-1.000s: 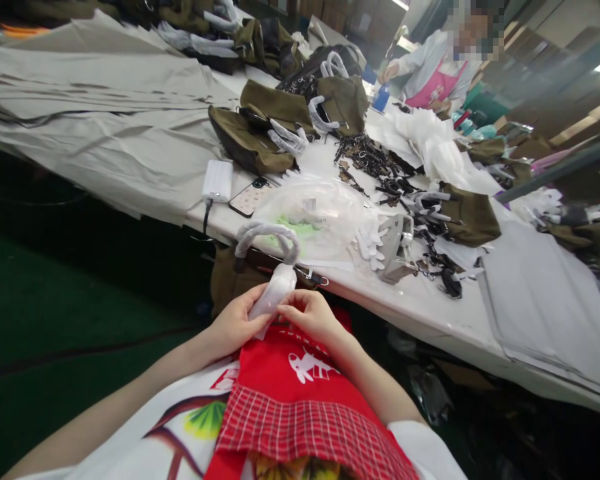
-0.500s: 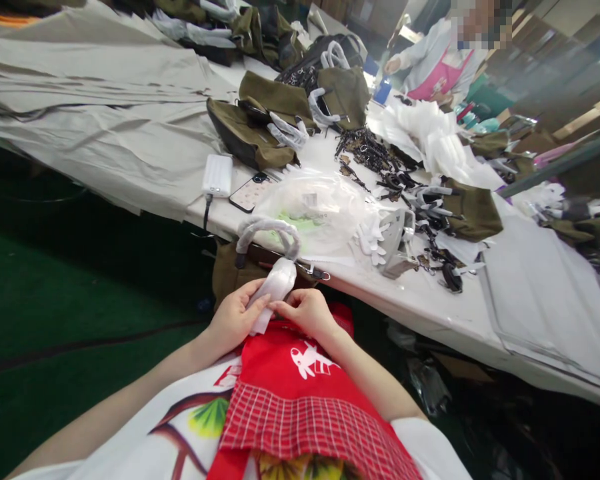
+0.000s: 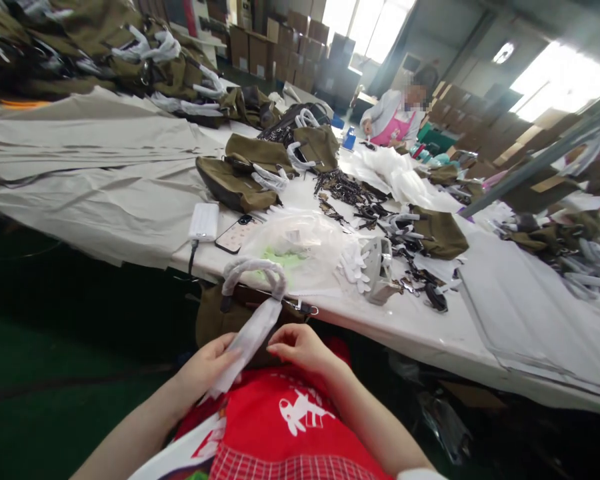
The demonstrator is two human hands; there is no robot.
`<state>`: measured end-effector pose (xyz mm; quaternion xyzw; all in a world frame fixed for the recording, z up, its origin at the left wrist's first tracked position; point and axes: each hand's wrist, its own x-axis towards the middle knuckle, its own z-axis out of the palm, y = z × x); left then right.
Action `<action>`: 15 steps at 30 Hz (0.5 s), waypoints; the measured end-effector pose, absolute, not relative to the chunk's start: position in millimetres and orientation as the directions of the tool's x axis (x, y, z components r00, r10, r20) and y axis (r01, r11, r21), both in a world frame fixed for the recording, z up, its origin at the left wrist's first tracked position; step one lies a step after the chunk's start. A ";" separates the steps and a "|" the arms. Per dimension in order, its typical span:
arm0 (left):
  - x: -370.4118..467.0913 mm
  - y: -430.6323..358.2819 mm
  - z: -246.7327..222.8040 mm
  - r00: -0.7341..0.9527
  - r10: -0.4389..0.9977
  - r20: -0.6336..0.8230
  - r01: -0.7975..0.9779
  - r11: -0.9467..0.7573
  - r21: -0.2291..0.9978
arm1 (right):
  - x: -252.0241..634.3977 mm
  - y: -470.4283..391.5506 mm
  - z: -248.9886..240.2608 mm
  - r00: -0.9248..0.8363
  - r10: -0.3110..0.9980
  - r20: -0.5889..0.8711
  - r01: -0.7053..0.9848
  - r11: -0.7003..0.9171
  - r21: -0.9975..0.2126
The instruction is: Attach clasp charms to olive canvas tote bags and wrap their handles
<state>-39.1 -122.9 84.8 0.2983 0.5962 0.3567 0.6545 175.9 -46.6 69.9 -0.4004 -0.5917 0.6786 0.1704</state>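
Note:
An olive bag [image 3: 211,317] is at the table's front edge, mostly below the tabletop. Its raised handle [image 3: 254,267] is covered in pale wrapping. From that handle a loose white wrapping strip [image 3: 253,340] slants down toward me. My left hand [image 3: 211,363] is closed around the strip's lower part. Just to the right of the strip is my right hand [image 3: 300,347], fingers bent, with a small gap between thumb and forefinger and nothing visible in them. A metal clasp [image 3: 307,308] lies along the bag's top. The bag's lower part is hidden by my hands and red apron.
On the table lie a white power bank [image 3: 203,222] with a cable, a phone [image 3: 237,233], a clear plastic bag [image 3: 305,237] and a grey tape dispenser [image 3: 380,270]. Beyond are olive bags [image 3: 250,170] and dark straps [image 3: 345,187]. A person in a pink apron [image 3: 395,127] stands farther back.
My right hand has come away from the white strip. My left hand has moved down and left with it, and the strip is now drawn out longer. The view has tilted up.

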 end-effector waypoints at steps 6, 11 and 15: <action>-74.8 -125.6 41.2 -0.082 0.896 -0.436 0.659 0.377 0.651 | 213.1 -30.8 63.6 -0.333 0.895 -0.295 0.486 -0.105 -0.868; -83.1 -122.7 30.9 -0.395 0.915 -0.086 0.583 0.322 0.746 | 232.2 -21.7 56.1 -0.172 0.950 -0.261 0.838 0.002 -0.545; -93.7 -114.1 17.8 -0.562 0.822 0.092 0.626 0.349 0.698 | 230.0 -14.5 33.0 -0.261 0.892 -0.368 0.804 -0.011 -0.595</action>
